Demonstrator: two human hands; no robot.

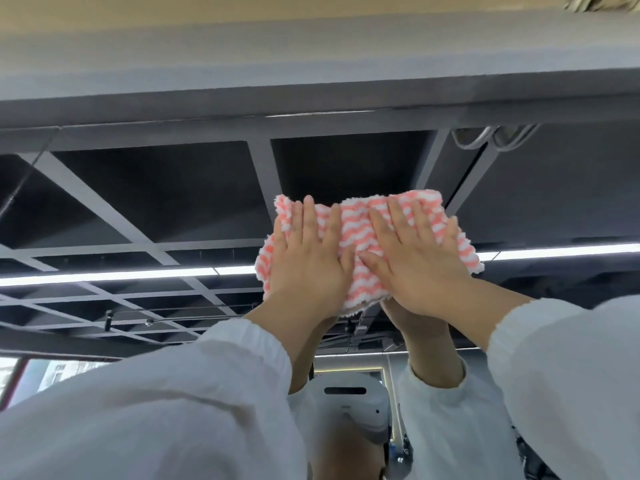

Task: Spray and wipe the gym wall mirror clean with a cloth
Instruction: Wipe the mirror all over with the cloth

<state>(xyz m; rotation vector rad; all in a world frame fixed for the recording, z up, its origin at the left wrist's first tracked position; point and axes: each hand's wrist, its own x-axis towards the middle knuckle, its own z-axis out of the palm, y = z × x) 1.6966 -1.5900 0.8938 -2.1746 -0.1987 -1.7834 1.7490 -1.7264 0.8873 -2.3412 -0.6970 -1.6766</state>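
A pink-and-white striped cloth (356, 233) lies flat against the upper part of the wall mirror (166, 202). My left hand (308, 261) presses on the cloth's left half with straight, spread fingers. My right hand (415, 261) presses on its right half the same way. Both arms reach up in white sleeves. The mirror reflects a dark ceiling grid, light strips and my own arms below the cloth. No spray bottle is in view.
A grey beam (311, 95) runs along the mirror's top edge, just above the cloth. Reflected light strips (121, 273) cross the glass at hand height. The reflection of a white headset (353, 407) shows low in the mirror between my arms.
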